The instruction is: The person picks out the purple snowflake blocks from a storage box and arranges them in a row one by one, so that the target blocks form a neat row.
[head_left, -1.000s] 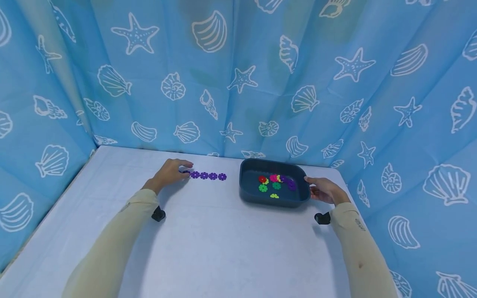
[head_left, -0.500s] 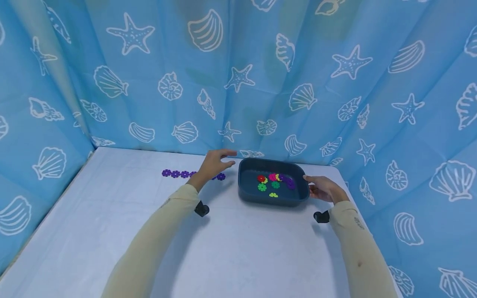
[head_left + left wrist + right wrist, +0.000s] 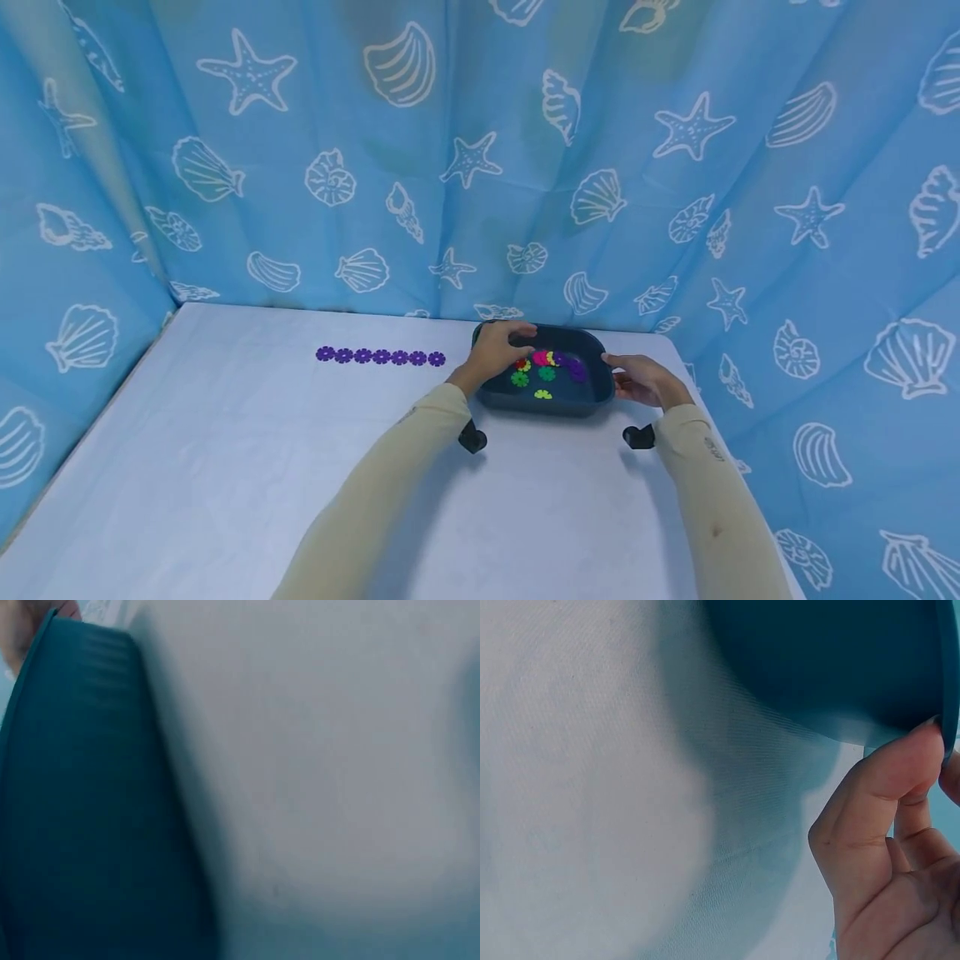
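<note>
A dark blue-green plastic bin [image 3: 558, 408] stands at the back right of the table, with several flower-shaped plastic discs inside, among them green [image 3: 520, 379], pink [image 3: 542, 358] and purple [image 3: 576, 369]. My left hand [image 3: 491, 354] is over the bin's left end, thumb and fingers spread apart with nothing seen between them. It partly covers a red disc [image 3: 521, 365]. My right hand [image 3: 645, 381] pinches the bin's right rim; in the right wrist view, fingertips [image 3: 922, 750] press against the wall just under the rim. Left of the bin, several purple flower discs [image 3: 381, 357] lie in a straight row.
A white cloth covers the table [image 3: 247, 467]. Behind and on both sides hangs a blue curtain [image 3: 465, 217] with white shell and starfish prints, close to the table's back edge. The bin stands near that back edge.
My left hand has moved right, from the left end of the purple row to over the bin, uncovering the whole row. My right hand has stayed on the bin's rim.
</note>
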A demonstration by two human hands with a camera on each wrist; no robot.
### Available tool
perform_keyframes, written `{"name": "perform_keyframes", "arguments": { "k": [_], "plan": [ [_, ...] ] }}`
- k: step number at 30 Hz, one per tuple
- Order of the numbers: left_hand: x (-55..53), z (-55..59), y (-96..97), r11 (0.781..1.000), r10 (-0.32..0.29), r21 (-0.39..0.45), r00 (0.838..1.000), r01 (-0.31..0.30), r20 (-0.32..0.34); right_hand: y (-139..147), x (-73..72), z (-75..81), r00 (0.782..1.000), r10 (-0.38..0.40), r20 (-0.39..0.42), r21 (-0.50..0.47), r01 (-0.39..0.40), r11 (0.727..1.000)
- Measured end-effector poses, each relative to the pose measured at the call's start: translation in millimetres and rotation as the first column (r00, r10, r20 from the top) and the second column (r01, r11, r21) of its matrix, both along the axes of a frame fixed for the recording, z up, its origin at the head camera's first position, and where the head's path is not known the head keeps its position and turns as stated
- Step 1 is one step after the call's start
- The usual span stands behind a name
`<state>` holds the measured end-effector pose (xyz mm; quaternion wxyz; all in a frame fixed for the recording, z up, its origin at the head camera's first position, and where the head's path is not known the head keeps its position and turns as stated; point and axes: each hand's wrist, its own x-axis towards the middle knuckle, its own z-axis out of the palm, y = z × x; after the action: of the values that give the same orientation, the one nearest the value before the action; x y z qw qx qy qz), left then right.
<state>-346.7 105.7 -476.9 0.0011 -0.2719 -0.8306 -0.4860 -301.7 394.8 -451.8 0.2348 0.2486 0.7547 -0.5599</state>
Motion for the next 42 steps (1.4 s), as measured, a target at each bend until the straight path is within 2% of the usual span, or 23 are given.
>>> {"name": "perform_keyframes", "arguments": {
  "k": [4,9,13,19,25,30,33,35,42],
  "plan": [
    [4.9,-6.8,19.9,1.0,-0.017,0.009,1.0,0.017,0.013,3,1.0,-1.6,1.0,-0.018,-0.001,0.007,0.018,1.0],
    [6.6,-13.0,37.0,0.999,-0.038,0.012,0.997,0.037,0.06,3,1.3,-2.8,1.0,-0.02,0.0,0.022,0.02,1.0],
    [5.5,-15.2,44.7,0.999,-0.05,0.0,0.995,0.05,0.09,-1,0.9,-3.4,1.0,-0.015,0.0,0.031,0.015,0.999],
    [3.6,-19.4,48.5,0.993,-0.065,-0.088,0.993,0.074,0.098,-6,-0.9,-2.8,1.0,-0.017,0.0,0.027,0.017,0.999],
    [1.2,-21.3,56.6,0.973,-0.117,-0.183,0.985,0.139,0.126,-2,-1.5,-3.4,0.999,-0.037,0.007,0.004,0.037,0.999],
    [0.7,-24.4,60.1,0.937,-0.155,-0.292,0.978,0.191,0.142,0,-0.7,-4.3,0.999,-0.043,0.006,-0.014,0.043,0.999],
    [1.1,-24.8,60.5,0.917,-0.188,-0.331,0.973,0.222,0.133,1,-0.4,-4.5,0.999,-0.039,0.004,-0.021,0.039,0.999],
    [1.9,-23.7,60.9,0.913,-0.21,-0.333,0.971,0.238,0.118,1,0.0,-4.4,0.999,-0.04,0.004,-0.021,0.041,0.999],
    [3.1,-20.3,61.1,0.928,-0.204,-0.31,0.978,0.206,0.039,1,-0.2,-4.5,0.999,-0.032,0.008,0.009,0.032,0.999]
  ]
}}
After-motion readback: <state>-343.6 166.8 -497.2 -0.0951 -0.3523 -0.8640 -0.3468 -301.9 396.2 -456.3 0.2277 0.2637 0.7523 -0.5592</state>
